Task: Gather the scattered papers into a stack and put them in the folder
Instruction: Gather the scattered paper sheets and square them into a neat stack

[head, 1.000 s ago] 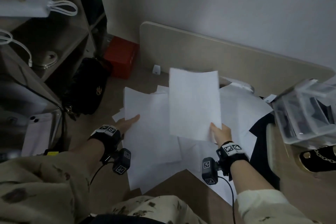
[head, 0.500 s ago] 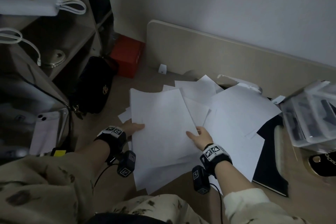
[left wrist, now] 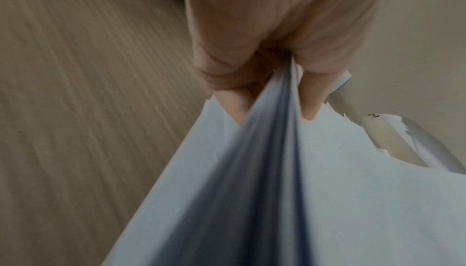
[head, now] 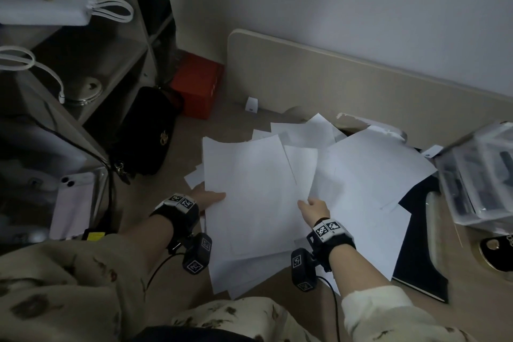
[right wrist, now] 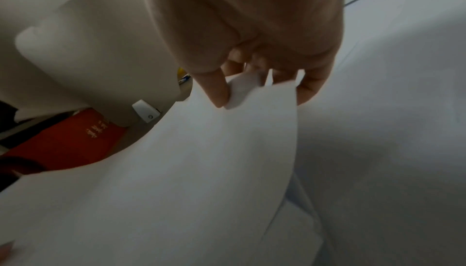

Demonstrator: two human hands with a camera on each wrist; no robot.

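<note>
Several white sheets lie fanned over the wooden floor. My left hand [head: 209,198] grips the left edge of the gathered stack [head: 255,189]; in the left wrist view, thumb and fingers of the left hand [left wrist: 272,83] pinch a sheaf of papers [left wrist: 277,190]. My right hand [head: 313,207] pinches the near corner of a loose sheet [head: 327,172] beside the stack; the right wrist view shows the right hand [right wrist: 262,91] curling that sheet [right wrist: 201,160] upward. More scattered sheets [head: 372,164] partly cover a black folder [head: 419,253] at the right.
A black handbag [head: 147,133] and a red box [head: 198,85] sit at the left by a shelf unit [head: 83,64]. A beige board [head: 333,80] leans on the wall behind. A clear plastic box [head: 477,175] stands at the right. A phone [head: 73,203] leans at the near left.
The sheet my right hand held upright a second ago now lies on the stack in my left hand. My right hand has shifted right and pinched another sheet.
</note>
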